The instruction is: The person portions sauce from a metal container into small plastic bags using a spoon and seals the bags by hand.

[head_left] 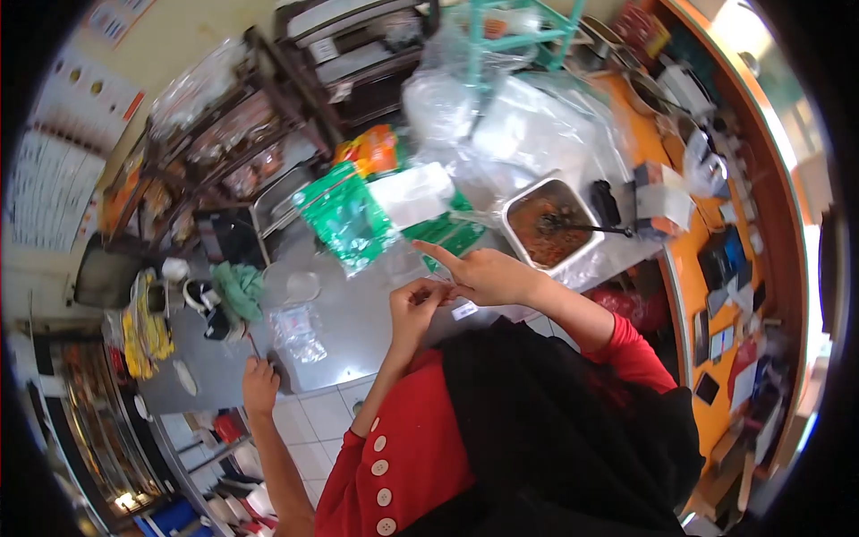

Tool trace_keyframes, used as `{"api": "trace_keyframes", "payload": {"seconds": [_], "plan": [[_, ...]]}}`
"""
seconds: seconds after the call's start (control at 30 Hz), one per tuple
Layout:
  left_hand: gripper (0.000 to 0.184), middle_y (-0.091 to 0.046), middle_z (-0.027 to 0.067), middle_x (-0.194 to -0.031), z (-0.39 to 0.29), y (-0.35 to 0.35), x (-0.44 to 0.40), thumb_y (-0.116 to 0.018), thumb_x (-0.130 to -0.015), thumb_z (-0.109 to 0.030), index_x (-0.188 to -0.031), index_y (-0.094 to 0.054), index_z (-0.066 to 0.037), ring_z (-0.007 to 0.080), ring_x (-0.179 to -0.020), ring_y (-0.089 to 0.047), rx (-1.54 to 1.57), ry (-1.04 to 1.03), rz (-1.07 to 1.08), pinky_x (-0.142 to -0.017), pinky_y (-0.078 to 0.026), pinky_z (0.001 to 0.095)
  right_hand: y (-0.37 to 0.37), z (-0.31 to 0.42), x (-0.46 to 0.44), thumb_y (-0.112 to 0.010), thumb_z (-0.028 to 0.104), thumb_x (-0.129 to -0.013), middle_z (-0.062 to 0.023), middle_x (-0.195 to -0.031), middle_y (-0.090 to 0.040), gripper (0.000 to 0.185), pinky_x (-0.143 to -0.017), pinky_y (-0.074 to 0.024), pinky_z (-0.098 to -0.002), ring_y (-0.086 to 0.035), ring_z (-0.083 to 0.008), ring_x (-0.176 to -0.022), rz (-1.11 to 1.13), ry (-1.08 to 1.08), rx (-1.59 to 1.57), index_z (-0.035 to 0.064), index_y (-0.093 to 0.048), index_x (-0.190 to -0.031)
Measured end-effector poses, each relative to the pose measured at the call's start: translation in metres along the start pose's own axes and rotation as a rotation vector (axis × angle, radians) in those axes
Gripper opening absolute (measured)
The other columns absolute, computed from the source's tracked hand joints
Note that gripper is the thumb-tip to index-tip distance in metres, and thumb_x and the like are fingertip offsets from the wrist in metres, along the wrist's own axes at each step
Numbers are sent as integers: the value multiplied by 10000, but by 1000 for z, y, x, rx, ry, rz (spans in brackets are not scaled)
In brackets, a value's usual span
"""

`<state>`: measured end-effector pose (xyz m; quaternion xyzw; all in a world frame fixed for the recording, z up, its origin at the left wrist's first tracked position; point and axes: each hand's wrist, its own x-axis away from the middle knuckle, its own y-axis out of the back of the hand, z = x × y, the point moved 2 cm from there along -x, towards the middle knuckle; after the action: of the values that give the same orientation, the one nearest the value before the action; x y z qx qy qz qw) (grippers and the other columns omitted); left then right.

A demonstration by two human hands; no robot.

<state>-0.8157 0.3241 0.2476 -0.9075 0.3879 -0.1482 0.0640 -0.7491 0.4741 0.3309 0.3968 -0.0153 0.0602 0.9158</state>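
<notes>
My left hand (pixel 416 307) is closed in a pinch, its fingertips meeting my right hand above the table edge. My right hand (pixel 490 276) has its index finger stretched out to the left, while its thumb and other fingers press together at the left fingertips. What lies between them is too small to make out. Just below sits a small white label (pixel 465 311). Beyond the hands lie a green resealable pouch (pixel 344 215) with a clear window and a white packet (pixel 413 195). A steel pan of reddish-brown food (pixel 552 224) stands to the right, a black-handled utensil (pixel 582 229) in it.
A co-worker's hand (pixel 260 385) is at the metal table's (pixel 349 336) left front edge. A clear plastic packet (pixel 299 333) and green cloth (pixel 237 291) lie nearby. Plastic bags (pixel 537 125) pile up behind. Dark racks (pixel 237 116) stand back left; an orange counter (pixel 716 430) runs along the right.
</notes>
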Motion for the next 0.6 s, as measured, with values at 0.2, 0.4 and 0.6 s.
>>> {"api": "trace_keyframes", "payload": {"seconds": [0.2,0.4,0.6], "plan": [[123,-619,75,-602,-32,-76,-14,-621,-854,-41,-749,-592,16,123,-537,-604,-522,-235,92,-514,-461,272,32,-29,57,-584,11,-717,-165,-580,-581,926,-540,-464,-449,-607,-364,-569,-153,45,-132,110,-79,-1486],[166,-513,91,-493,-39,-154,-30,-666,-755,-111,-690,-537,-28,217,-417,-510,-839,-341,67,-445,-372,332,64,-60,111,-537,-23,-689,-143,-680,-635,921,-552,-488,-406,-617,-322,-562,-516,-92,97,101,-107,-1494],[190,-376,3,-532,-45,-194,-48,-640,-705,17,-698,-461,-48,95,-473,-351,-664,-428,-108,-462,-300,274,97,-75,133,-582,47,-688,-134,-553,-553,926,-500,-467,-450,-546,-354,-461,-653,4,-61,124,-132,-1492]]}}
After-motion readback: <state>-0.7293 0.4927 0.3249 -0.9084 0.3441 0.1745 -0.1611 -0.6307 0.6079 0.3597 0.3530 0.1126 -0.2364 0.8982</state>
